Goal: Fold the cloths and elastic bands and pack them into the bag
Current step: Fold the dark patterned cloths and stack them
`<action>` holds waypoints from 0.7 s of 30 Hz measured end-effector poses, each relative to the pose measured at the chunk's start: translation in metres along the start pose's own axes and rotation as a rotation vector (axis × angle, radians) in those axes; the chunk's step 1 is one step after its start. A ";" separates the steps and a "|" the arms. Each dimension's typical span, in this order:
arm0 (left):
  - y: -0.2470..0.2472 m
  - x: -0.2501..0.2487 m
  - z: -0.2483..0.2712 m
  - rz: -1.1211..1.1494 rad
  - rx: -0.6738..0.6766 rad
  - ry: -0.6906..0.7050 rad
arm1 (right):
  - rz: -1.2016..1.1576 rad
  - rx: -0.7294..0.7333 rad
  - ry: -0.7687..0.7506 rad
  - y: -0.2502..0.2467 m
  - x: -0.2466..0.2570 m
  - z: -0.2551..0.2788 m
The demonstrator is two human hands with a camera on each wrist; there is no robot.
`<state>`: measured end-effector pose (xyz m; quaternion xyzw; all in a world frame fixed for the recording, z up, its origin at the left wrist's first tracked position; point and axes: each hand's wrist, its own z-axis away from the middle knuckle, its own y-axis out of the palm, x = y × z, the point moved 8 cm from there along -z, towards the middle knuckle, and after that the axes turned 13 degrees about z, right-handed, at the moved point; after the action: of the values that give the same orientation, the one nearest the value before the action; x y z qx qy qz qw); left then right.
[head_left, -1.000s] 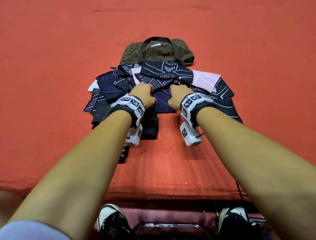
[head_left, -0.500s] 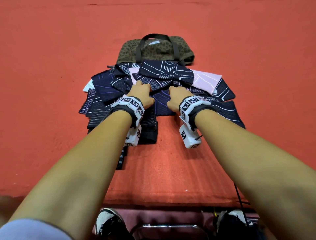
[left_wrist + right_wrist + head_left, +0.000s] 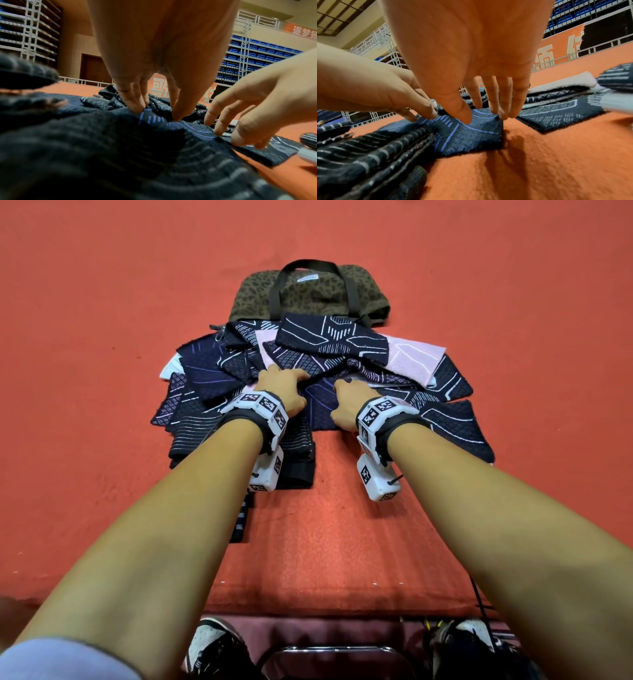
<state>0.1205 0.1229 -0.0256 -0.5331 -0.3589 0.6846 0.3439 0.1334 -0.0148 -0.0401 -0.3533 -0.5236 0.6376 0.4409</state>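
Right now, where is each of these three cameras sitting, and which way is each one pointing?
Head: worn on the person's head, looking forward and down at the cloth pile and leopard-print bag; both forearms, wrist units and shoes show.
Left wrist: under the left hand, looking along its fingers, which pinch the blue-lined dark cloth; the right hand enters from the right.
Right wrist: under the right hand, fingertips on that cloth; the left hand enters from the left.
Shared: both wrist views show both hands, the same cloth and the orange surface.
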 end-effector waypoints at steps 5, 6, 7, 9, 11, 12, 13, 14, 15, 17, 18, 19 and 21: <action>-0.002 -0.002 0.000 -0.012 -0.033 -0.032 | -0.003 0.000 0.013 -0.001 -0.001 0.002; -0.002 -0.003 0.000 -0.013 -0.038 -0.030 | -0.004 0.001 0.016 0.000 -0.002 0.003; -0.002 -0.005 0.001 -0.010 -0.041 -0.023 | -0.004 0.002 0.021 0.001 -0.003 0.003; -0.002 -0.010 0.003 0.009 -0.044 0.000 | -0.002 0.004 0.030 0.003 -0.004 0.005; 0.000 -0.014 0.006 0.046 -0.039 0.024 | -0.005 0.005 0.038 0.006 -0.006 0.006; 0.001 -0.015 0.008 0.068 -0.035 0.033 | -0.012 0.008 0.040 0.007 -0.006 0.007; 0.002 -0.017 0.010 0.092 -0.031 0.042 | -0.023 0.009 0.041 0.008 -0.007 0.008; 0.003 -0.021 0.013 0.113 -0.028 0.054 | -0.038 0.008 0.044 0.009 -0.008 0.008; 0.003 -0.025 0.015 0.132 -0.028 0.070 | -0.059 0.004 0.047 0.010 -0.010 0.009; 0.004 -0.033 0.020 0.171 -0.041 0.108 | -0.102 -0.014 0.050 0.010 -0.013 0.011; 0.004 -0.037 0.022 0.186 -0.041 0.129 | -0.121 -0.023 0.044 0.010 -0.014 0.013; 0.007 -0.042 0.025 0.198 -0.034 0.150 | -0.141 -0.029 0.033 0.010 -0.014 0.015; 0.012 -0.049 0.029 0.209 -0.017 0.182 | -0.183 -0.035 0.009 0.011 -0.014 0.021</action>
<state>0.1004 0.0710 -0.0075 -0.6304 -0.2745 0.6625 0.2973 0.1178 -0.0362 -0.0466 -0.3145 -0.5630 0.5838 0.4933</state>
